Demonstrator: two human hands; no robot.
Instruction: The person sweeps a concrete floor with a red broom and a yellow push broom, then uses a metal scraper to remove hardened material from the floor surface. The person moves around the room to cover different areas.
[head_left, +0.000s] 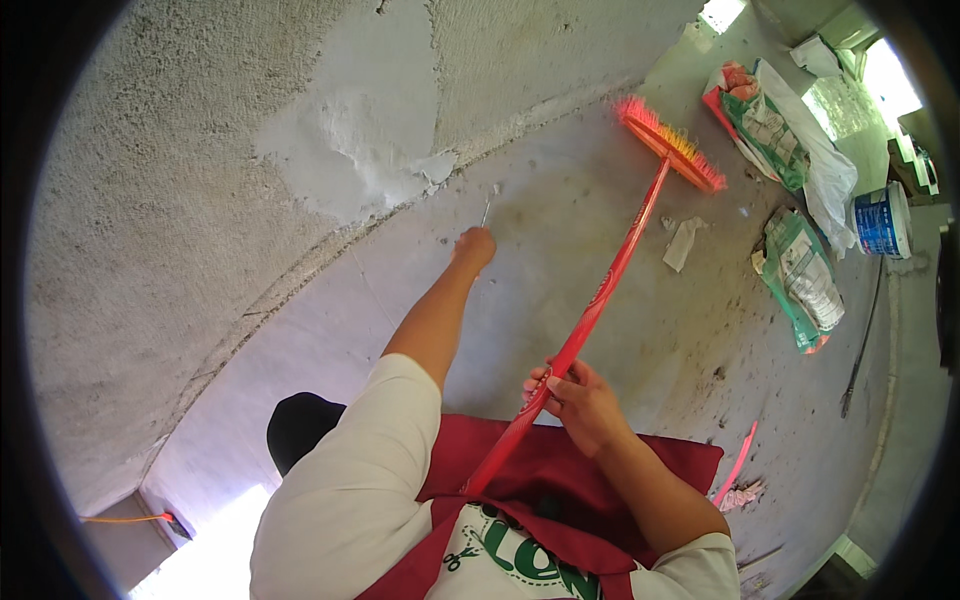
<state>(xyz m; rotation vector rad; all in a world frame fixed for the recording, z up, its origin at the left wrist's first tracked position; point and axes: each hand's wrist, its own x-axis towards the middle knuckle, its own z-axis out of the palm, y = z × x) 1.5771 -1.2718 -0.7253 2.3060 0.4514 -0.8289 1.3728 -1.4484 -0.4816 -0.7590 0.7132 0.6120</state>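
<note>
A broom's red handle (577, 330) runs diagonally up from my apron, and my right hand (589, 409) is closed around it. Its orange head with pink and yellow bristles (667, 142) is at the far end, bristles pointing away from me. My left hand (474, 247) reaches out over the concrete floor, close to the foot of the wall. From its fist pokes a thin metal shaft (487, 214); the rest of that tool is hidden by the fingers. A small pale fragment (496, 189) lies just beyond its tip.
A rough wall (187, 150) with a smooth plaster patch (375, 112) rises at left. On the right lie green-printed bags (806, 277), a blue-and-white bucket (881, 221), a torn paper scrap (682, 244), a thin dark rod (862, 337) and a pink strip (736, 465).
</note>
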